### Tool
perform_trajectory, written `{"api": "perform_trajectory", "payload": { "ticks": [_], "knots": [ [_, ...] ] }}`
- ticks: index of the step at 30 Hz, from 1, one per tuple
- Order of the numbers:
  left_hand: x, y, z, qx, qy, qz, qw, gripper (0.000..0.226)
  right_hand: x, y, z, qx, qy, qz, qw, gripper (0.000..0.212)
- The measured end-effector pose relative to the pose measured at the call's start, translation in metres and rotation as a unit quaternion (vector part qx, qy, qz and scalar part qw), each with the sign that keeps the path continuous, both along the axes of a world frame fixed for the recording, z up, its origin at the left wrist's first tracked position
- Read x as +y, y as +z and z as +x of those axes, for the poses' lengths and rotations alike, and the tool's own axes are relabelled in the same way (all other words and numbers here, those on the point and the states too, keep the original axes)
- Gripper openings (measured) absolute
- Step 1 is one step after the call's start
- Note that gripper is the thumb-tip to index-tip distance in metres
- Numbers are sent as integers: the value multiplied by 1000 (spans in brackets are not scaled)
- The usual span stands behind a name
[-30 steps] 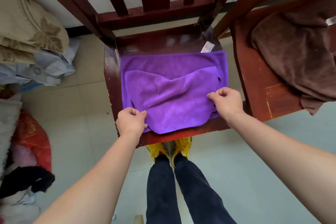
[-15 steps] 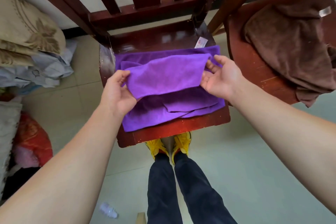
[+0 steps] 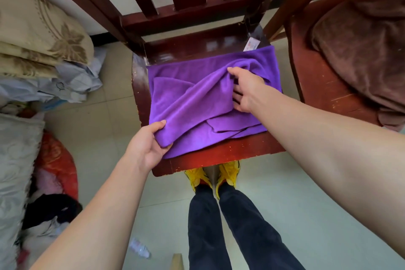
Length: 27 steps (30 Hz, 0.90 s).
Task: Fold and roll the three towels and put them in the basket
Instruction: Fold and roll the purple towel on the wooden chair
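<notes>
On the seat of a red-brown wooden chair (image 3: 219,160), a purple towel (image 3: 197,103) lies partly folded, its white label (image 3: 252,44) at the far right corner. The person's left hand (image 3: 149,144) pinches the towel's near left corner between thumb and curled fingers. The right hand (image 3: 245,87) grips a raised fold near the far right, fingers curled under the cloth. A brown towel (image 3: 361,50) lies heaped on a second chair (image 3: 317,90) to the right.
</notes>
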<state>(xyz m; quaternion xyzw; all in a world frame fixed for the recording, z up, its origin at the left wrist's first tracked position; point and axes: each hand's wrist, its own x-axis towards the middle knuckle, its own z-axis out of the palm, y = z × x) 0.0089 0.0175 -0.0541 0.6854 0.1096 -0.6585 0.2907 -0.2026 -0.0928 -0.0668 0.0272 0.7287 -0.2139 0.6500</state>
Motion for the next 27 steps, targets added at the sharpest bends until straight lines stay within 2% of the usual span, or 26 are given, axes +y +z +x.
{"api": "perform_trajectory", "payload": {
  "ticks": [3, 6, 9, 12, 16, 18, 20, 22, 24, 27],
  "knots": [
    [0, 2, 3, -12, 17, -14, 1000, 14, -1, -4, -1, 80, -49, -68, 993, 11],
    [-2, 7, 5, -20, 40, -25, 999, 13, -3, 3, -12, 157, -53, -128, 978, 15],
    [-2, 14, 5, -20, 57, -30, 998, 12, 1, 13, -28, 139, -34, -122, 982, 12],
    [3, 28, 0, -29, 97, -27, 995, 10, 13, 29, -47, 104, 1, -118, 988, 27],
    [21, 53, -9, -87, 82, -6, 993, 16, 40, 53, -74, 179, 49, -121, 975, 25],
    [37, 65, -12, -123, 67, -2, 990, 21, 61, 64, -86, 187, 64, -113, 974, 29],
    [53, 71, -15, -154, 51, 7, 987, 21, 80, 68, -96, 170, 94, -62, 979, 39],
    [73, 79, -19, -178, 45, 10, 983, 22, 103, 76, -105, 113, 125, 1, 986, 47],
    [94, 84, -23, -192, 44, 12, 980, 27, 126, 85, -112, 56, 153, 37, 986, 41],
    [132, 91, -28, -182, 37, 16, 983, 23, 170, 89, -120, 9, 152, 38, 988, 39]
  ]
}}
